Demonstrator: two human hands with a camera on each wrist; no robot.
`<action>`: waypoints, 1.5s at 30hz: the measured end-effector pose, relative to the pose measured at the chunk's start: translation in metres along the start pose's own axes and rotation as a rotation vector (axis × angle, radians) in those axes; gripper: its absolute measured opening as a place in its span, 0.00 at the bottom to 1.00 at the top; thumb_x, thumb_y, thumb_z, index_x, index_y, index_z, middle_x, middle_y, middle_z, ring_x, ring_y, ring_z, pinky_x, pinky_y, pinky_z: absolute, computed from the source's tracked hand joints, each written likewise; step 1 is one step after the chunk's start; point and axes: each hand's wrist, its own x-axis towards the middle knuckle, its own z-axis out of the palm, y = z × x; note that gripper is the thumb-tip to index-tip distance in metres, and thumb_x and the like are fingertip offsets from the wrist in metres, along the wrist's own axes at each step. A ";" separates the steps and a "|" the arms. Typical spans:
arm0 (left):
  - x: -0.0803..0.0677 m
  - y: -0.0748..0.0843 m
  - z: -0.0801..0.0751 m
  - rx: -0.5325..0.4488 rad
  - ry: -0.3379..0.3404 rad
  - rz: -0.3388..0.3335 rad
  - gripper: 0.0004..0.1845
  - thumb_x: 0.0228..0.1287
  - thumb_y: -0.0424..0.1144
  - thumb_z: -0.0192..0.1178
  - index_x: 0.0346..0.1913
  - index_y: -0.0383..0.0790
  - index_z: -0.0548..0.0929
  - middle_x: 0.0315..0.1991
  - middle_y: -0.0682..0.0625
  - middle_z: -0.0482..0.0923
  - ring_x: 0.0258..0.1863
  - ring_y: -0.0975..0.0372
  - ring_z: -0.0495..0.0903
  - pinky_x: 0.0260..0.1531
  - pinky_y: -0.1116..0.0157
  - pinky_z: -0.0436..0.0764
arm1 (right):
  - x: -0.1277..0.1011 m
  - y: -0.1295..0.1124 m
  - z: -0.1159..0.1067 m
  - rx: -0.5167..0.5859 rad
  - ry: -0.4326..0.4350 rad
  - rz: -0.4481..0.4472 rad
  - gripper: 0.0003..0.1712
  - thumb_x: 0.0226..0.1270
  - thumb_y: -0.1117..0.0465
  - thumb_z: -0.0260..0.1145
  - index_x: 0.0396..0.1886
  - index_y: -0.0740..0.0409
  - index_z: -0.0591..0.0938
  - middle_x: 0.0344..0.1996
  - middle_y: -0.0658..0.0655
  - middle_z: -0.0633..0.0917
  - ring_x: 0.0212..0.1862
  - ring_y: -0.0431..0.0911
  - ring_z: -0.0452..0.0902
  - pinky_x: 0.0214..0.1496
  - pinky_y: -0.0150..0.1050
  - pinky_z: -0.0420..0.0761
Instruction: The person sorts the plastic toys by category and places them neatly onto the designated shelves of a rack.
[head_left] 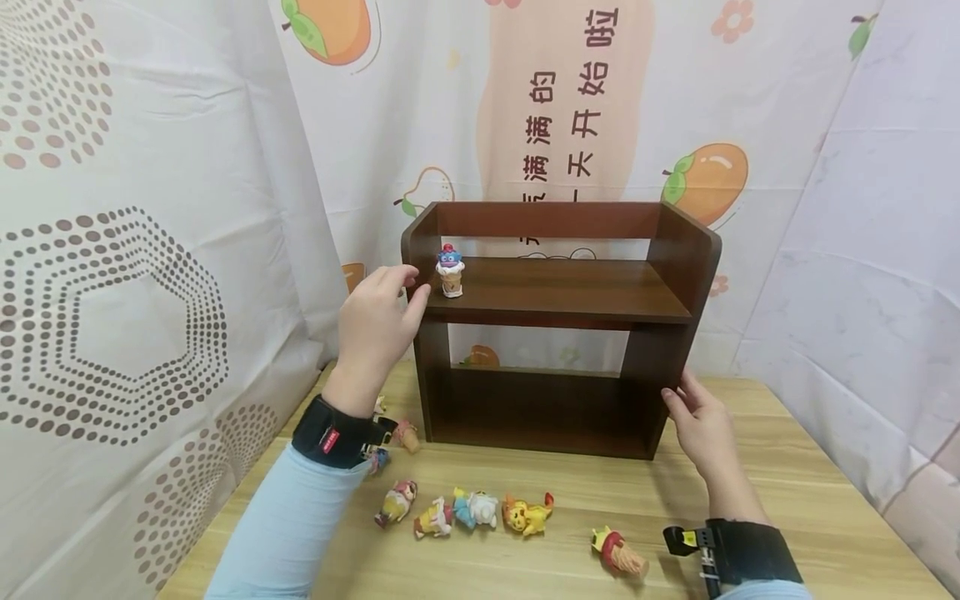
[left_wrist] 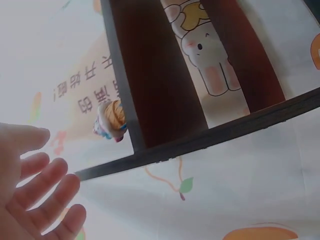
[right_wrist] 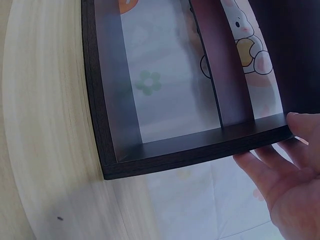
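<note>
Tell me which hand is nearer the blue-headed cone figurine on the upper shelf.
Left. The left hand is beside the figurine, not touching it; the right hand grips the rack's right side panel, lower down and across from it.

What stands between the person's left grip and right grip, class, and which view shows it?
The brown shelf, with one ice-cream figurine upright on it, stands between the left grip and right grip, in the head view.

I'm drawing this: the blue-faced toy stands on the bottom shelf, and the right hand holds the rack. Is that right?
Wrong level: the head view shows the blue-faced toy on the top shelf, not the bottom shelf. The right hand does hold the rack.
</note>
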 end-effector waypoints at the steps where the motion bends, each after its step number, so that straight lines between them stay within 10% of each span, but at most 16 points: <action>1: -0.002 -0.001 -0.002 -0.007 0.005 -0.005 0.14 0.68 0.42 0.67 0.49 0.36 0.86 0.41 0.44 0.85 0.39 0.51 0.84 0.36 0.54 0.82 | 0.000 0.000 0.000 0.003 0.001 -0.002 0.30 0.80 0.58 0.58 0.78 0.54 0.66 0.67 0.70 0.73 0.62 0.66 0.72 0.43 0.20 0.77; 13: -0.023 -0.012 -0.019 -0.064 -0.050 -0.122 0.17 0.67 0.46 0.68 0.49 0.36 0.86 0.43 0.43 0.85 0.41 0.51 0.83 0.40 0.51 0.80 | 0.001 0.001 0.000 0.004 0.000 -0.009 0.31 0.80 0.59 0.58 0.79 0.53 0.65 0.69 0.68 0.72 0.63 0.61 0.73 0.44 0.20 0.77; 26: -0.048 -0.022 -0.040 -0.003 -0.396 -0.282 0.26 0.69 0.55 0.63 0.58 0.37 0.83 0.54 0.42 0.82 0.55 0.46 0.79 0.54 0.45 0.75 | 0.002 -0.001 0.000 0.010 -0.009 0.004 0.31 0.80 0.58 0.57 0.79 0.52 0.64 0.71 0.66 0.70 0.64 0.64 0.72 0.45 0.20 0.76; 45: -0.078 -0.049 -0.035 0.032 -0.657 -0.400 0.34 0.67 0.58 0.64 0.67 0.39 0.77 0.63 0.37 0.77 0.62 0.42 0.74 0.58 0.41 0.73 | 0.003 0.000 0.001 -0.004 -0.005 0.004 0.31 0.80 0.58 0.58 0.79 0.52 0.65 0.70 0.65 0.71 0.64 0.66 0.71 0.45 0.20 0.75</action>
